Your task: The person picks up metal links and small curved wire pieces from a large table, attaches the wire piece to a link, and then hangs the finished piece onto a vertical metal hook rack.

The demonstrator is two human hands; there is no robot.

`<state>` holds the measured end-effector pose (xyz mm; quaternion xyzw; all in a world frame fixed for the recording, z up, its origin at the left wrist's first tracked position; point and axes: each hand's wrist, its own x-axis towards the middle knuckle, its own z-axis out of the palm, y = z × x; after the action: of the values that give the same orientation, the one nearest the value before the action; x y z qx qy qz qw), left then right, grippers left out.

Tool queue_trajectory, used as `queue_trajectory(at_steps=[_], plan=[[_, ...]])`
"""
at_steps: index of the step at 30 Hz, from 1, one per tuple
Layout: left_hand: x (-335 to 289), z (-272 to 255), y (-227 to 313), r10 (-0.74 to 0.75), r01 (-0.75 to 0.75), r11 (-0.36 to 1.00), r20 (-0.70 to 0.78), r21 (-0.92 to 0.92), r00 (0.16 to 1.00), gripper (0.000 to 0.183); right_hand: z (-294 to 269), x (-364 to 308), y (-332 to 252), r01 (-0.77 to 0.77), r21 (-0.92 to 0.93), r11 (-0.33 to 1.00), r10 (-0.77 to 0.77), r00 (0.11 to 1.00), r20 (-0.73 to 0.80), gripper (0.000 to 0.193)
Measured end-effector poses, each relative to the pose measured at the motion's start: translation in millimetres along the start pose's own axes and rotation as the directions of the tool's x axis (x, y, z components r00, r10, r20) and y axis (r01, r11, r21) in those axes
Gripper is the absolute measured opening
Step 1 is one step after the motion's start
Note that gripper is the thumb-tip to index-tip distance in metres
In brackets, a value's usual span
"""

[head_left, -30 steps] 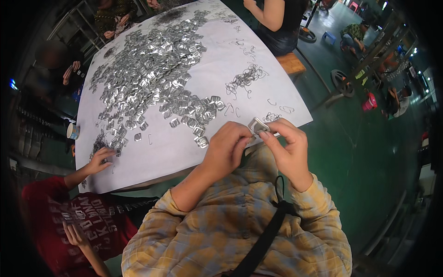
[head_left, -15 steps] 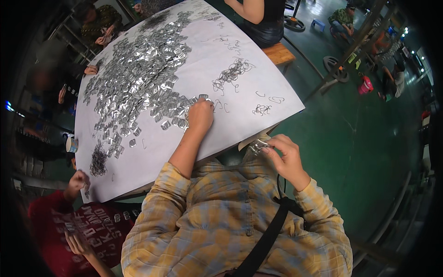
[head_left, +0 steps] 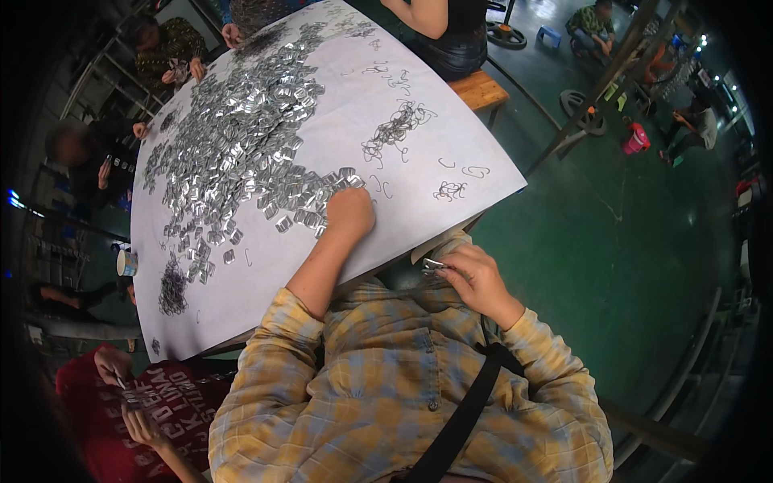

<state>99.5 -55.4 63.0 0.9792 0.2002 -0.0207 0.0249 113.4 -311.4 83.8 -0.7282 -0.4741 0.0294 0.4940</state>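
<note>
My left hand rests on the table, curled closed at the near right edge of a large heap of small silver metal pieces. Its fingertips are hidden, so what they grip does not show. Just beyond the knuckles lie a few of the silver pieces. Off the table's near edge, in front of my body, my right hand pinches a shiny silver metal piece between thumb and fingers. Thin wire hooks lie tangled on the table to the right of the heap, with a smaller cluster of hooks nearer its right corner.
A white-covered table spans the view. A dark pile of wire hooks lies at its near left. A paper cup stands by the left edge. A co-worker in red sits at my left; others surround the table. A wooden bench stands at right.
My right hand has moved left and slightly down with the silver piece. My left hand has shifted slightly toward me. The red-clad co-worker's hand has left the table edge and joined the other hand.
</note>
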Motion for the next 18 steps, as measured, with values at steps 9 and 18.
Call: queue_trajectory(at_steps=[9, 18], plan=[[24, -12, -4, -0.036, 0.049, 0.966, 0.058, -0.253, 0.998, 0.018, 8, 0, 3, 0.014, 0.01, 1.0, -0.014, 1.0, 0.005, 0.012], [42, 19, -12, 0.549, -0.539, 0.835, -0.154, 0.108, 0.821, 0.013, 9, -3, 10, 0.042, 0.005, 0.999, -0.042, 0.999, -0.023, 0.011]])
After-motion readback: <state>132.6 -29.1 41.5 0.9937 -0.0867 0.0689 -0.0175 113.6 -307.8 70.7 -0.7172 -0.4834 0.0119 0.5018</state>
